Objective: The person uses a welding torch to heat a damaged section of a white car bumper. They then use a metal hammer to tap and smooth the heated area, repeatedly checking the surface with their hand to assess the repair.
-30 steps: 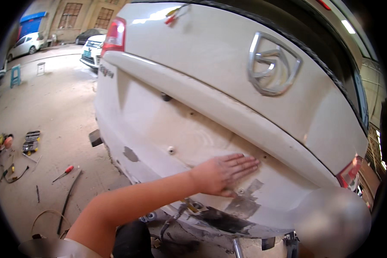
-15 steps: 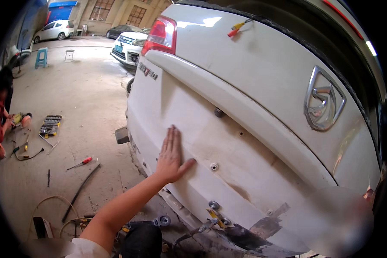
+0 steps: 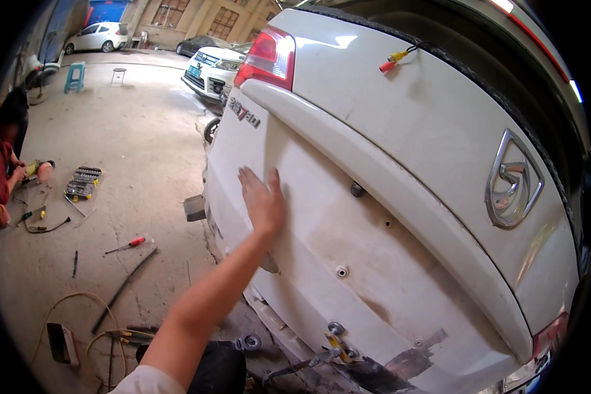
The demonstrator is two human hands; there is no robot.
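Red and slim, a screwdriver [image 3: 135,242] is seen on the floor [image 3: 151,171] between eight and nine o'clock. Near centre, the left grip [image 3: 262,202] is held flat-palmed toward the white tailgate [image 3: 328,213], thumb spread from fingers; since half a second ago it has been moved nearer the lettering [image 3: 244,116] at eleven o'clock. The tailgate is seen from twelve to five.

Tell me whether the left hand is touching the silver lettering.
Apart: the head view shows bare white panel between the left hand and the silver lettering.
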